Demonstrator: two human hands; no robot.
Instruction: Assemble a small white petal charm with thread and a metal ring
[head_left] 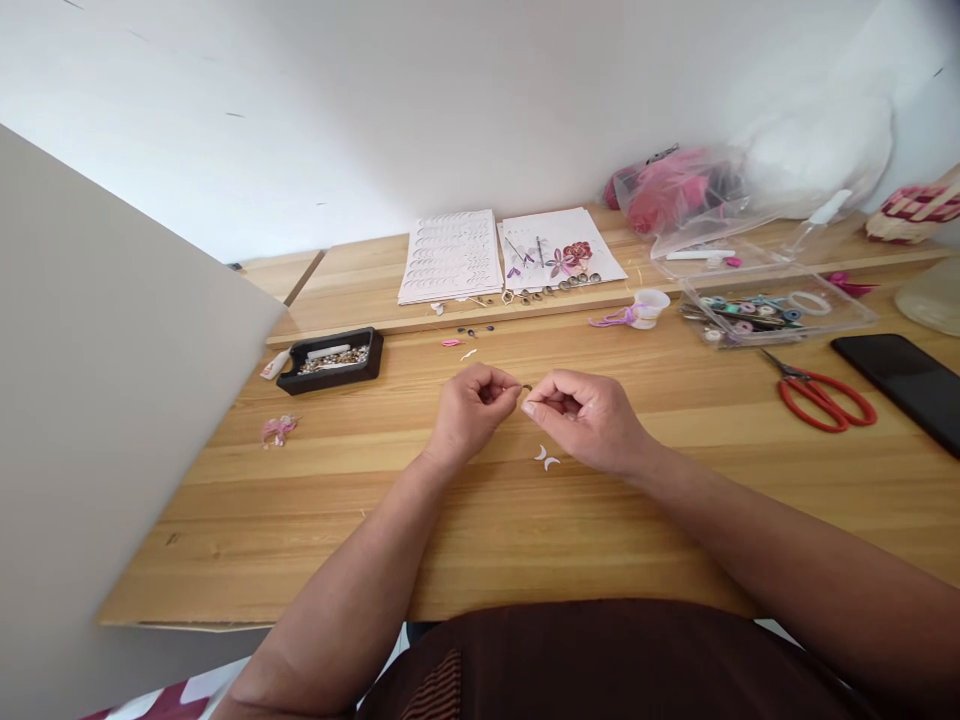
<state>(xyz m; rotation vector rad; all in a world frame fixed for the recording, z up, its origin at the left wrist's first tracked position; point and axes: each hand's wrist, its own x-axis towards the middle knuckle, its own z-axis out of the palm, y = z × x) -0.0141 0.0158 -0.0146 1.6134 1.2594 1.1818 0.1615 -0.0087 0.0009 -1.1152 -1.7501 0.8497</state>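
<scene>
Over the middle of the wooden table, my left hand (475,408) and my right hand (582,412) meet almost fingertip to fingertip. Both are closed in a pinch. A tiny dark curved piece (526,388) shows between them, its ends hidden by the fingers. Two small white crescents (547,458) lie on the wood just below my right hand. Beyond my left hand rest a thin white strip (469,355), a small pink piece (451,343) and several small dark pieces (472,333).
Left: black tray (330,372) of beads, tube (275,365), pink scraps (280,430). Back: patterned sheets (452,255), paper with flowers (559,250), plastic bags (697,195). Right: small cup (649,308), clear box (780,310), red-handled scissors (825,400), phone (904,385).
</scene>
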